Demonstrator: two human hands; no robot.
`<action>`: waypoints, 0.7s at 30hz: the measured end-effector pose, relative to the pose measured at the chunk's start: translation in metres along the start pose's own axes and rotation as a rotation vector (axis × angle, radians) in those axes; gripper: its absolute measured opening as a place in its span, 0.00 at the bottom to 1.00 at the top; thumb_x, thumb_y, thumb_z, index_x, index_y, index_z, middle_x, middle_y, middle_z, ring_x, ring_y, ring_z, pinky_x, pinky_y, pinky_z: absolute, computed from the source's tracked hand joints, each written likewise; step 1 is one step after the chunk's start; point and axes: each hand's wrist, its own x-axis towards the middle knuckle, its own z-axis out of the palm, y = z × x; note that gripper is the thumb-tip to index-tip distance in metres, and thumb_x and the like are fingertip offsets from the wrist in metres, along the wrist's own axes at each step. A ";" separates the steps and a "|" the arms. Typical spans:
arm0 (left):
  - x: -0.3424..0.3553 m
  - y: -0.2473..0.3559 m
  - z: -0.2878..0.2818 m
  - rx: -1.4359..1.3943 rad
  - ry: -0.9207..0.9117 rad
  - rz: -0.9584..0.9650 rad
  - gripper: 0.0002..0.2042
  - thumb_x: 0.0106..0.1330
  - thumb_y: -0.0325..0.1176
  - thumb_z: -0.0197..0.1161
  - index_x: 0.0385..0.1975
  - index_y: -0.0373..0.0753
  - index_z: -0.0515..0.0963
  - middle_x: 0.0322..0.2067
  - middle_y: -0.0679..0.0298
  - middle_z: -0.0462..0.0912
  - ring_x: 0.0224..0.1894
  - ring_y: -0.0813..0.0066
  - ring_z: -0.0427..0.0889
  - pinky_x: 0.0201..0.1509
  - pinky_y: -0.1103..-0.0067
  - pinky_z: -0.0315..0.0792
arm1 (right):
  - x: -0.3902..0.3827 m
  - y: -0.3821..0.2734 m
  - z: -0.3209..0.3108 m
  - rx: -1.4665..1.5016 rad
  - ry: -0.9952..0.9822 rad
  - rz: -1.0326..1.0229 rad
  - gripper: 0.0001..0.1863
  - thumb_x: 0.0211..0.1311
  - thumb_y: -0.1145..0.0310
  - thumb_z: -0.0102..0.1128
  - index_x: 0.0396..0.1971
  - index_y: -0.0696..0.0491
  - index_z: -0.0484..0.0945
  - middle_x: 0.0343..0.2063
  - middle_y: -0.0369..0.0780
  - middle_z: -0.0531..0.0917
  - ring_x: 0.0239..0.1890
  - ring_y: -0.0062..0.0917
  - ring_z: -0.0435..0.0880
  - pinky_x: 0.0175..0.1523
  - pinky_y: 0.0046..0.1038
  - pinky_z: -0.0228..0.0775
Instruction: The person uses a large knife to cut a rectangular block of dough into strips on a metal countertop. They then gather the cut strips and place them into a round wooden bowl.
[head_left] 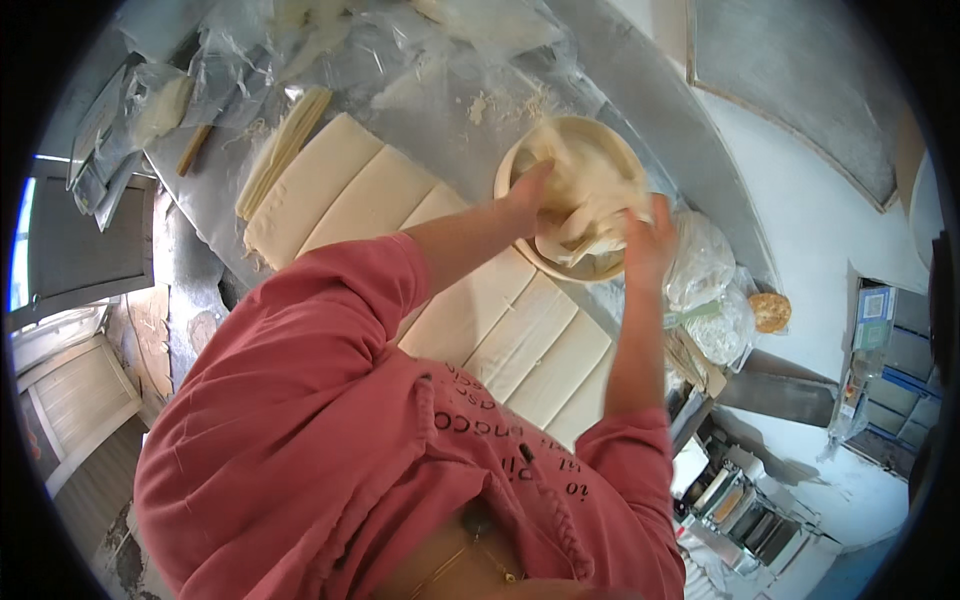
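Note:
Both my hands are over a wide, pale round bowl (552,268) with wide, pale dough strips (580,222) in it. At the bowl's left side, my left hand (530,192) is closed round some of the strips, its fingers partly hidden. My right hand (650,238) has its fingers curled on the strips at the right rim. Motion blurs the strips between the hands, and part of the bowl's inside is covered. Beside the bowl, flat rectangular slabs of dough (460,315) lie side by side in a long row, running under my left forearm.
A stack of long dough strips (285,152) lies at the left end of the slabs. Clear plastic bags (400,60) spread along the table's back. To the right of the bowl are more plastic bags (697,260) and a round golden flatbread (770,312). Dough scraps (490,105) lie behind the bowl.

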 end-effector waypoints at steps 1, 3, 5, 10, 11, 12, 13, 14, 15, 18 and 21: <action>-0.032 -0.001 0.022 0.092 0.052 0.020 0.22 0.64 0.49 0.46 0.50 0.39 0.68 0.46 0.54 0.73 0.49 0.58 0.72 0.51 0.59 0.68 | 0.002 0.040 0.019 0.230 0.247 -0.188 0.21 0.51 0.64 0.53 0.47 0.56 0.71 0.47 0.46 0.76 0.52 0.42 0.71 0.58 0.38 0.59; -0.015 -0.008 0.024 0.168 0.036 0.075 0.21 0.64 0.49 0.46 0.48 0.39 0.69 0.44 0.54 0.74 0.48 0.58 0.74 0.51 0.60 0.69 | 0.015 0.101 0.051 0.056 0.406 -0.421 0.18 0.51 0.65 0.54 0.42 0.56 0.72 0.40 0.50 0.78 0.46 0.42 0.75 0.54 0.36 0.62; 0.029 -0.008 -0.001 0.178 -0.045 0.122 0.21 0.62 0.49 0.49 0.48 0.43 0.70 0.45 0.58 0.74 0.47 0.61 0.74 0.52 0.60 0.68 | 0.048 0.099 0.035 -0.316 -0.081 0.008 0.17 0.54 0.64 0.54 0.40 0.59 0.72 0.39 0.48 0.79 0.43 0.41 0.76 0.51 0.33 0.65; 0.011 -0.001 0.009 0.237 -0.027 0.033 0.19 0.61 0.50 0.46 0.47 0.50 0.72 0.46 0.63 0.75 0.47 0.61 0.74 0.49 0.60 0.68 | 0.031 0.034 -0.023 -0.189 -0.174 0.097 0.19 0.56 0.62 0.49 0.46 0.57 0.69 0.41 0.44 0.77 0.44 0.36 0.77 0.46 0.34 0.69; 0.031 -0.004 -0.002 0.227 -0.065 0.102 0.19 0.61 0.52 0.46 0.47 0.51 0.72 0.45 0.63 0.75 0.47 0.61 0.74 0.49 0.60 0.67 | 0.036 0.035 -0.021 -0.465 -0.247 0.012 0.19 0.58 0.60 0.47 0.46 0.56 0.69 0.43 0.43 0.77 0.45 0.34 0.77 0.46 0.32 0.70; 0.042 -0.005 -0.007 0.215 -0.098 0.161 0.20 0.60 0.53 0.46 0.47 0.52 0.72 0.45 0.63 0.75 0.46 0.61 0.74 0.48 0.60 0.67 | 0.042 0.042 -0.018 -0.744 -0.321 -0.067 0.20 0.60 0.59 0.45 0.47 0.55 0.69 0.45 0.41 0.76 0.45 0.32 0.77 0.45 0.31 0.70; -0.004 -0.008 0.027 0.374 0.120 0.105 0.22 0.59 0.54 0.47 0.48 0.50 0.71 0.47 0.63 0.73 0.47 0.61 0.73 0.48 0.60 0.66 | 0.049 0.088 -0.023 -0.045 -0.430 0.052 0.21 0.60 0.59 0.45 0.50 0.55 0.67 0.48 0.43 0.74 0.48 0.33 0.75 0.50 0.31 0.68; -0.012 -0.011 0.027 0.377 0.077 0.089 0.22 0.58 0.54 0.49 0.48 0.49 0.71 0.47 0.63 0.73 0.48 0.61 0.72 0.48 0.60 0.66 | 0.060 0.148 -0.024 0.657 -0.504 0.143 0.23 0.60 0.58 0.45 0.53 0.54 0.65 0.51 0.44 0.72 0.51 0.35 0.73 0.54 0.31 0.65; -0.016 -0.012 0.023 0.379 0.043 0.084 0.22 0.57 0.53 0.51 0.48 0.49 0.71 0.48 0.63 0.72 0.48 0.61 0.72 0.48 0.59 0.66 | 0.063 0.166 -0.018 0.784 -0.451 0.118 0.25 0.59 0.58 0.46 0.54 0.54 0.63 0.52 0.45 0.71 0.53 0.35 0.72 0.56 0.31 0.62; 0.005 -0.007 0.018 0.341 0.076 0.048 0.24 0.54 0.51 0.56 0.49 0.47 0.70 0.52 0.62 0.67 0.52 0.62 0.67 0.52 0.56 0.61 | 0.060 0.163 0.012 -0.005 -0.117 -0.185 0.30 0.55 0.59 0.53 0.57 0.53 0.61 0.53 0.47 0.70 0.56 0.32 0.69 0.62 0.32 0.55; 0.012 -0.011 0.005 0.306 0.107 0.015 0.27 0.54 0.50 0.55 0.53 0.46 0.65 0.54 0.61 0.64 0.55 0.60 0.63 0.56 0.55 0.56 | 0.024 0.026 -0.018 -0.134 -0.086 -0.040 0.24 0.53 0.63 0.54 0.50 0.56 0.67 0.43 0.48 0.76 0.46 0.36 0.75 0.53 0.32 0.64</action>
